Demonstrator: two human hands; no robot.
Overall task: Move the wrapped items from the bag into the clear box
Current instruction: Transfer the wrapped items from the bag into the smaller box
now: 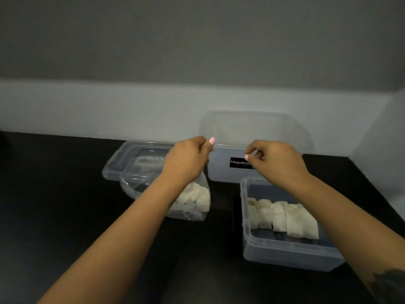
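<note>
My left hand [188, 160] is raised over the dark counter [65, 205], fingers curled and pinching the top of the clear bag [197, 202], which hangs from it with its bottom resting on the counter. A clump of white wrapped items [195, 197] sits low inside the bag. My right hand [274, 160] is up beside it, fingers curled with thumb and forefinger close together; I cannot tell whether it has hold of anything. Below my right forearm stands the clear box [285, 251], near the counter's front right, with four wrapped items [282, 218] lined up side by side inside it. Behind the bag lies a clear lid [118, 159], flat on the counter. Behind the hands, against the wall, is a bigger clear tub [252, 139] bearing a black label [240, 163].
</note>
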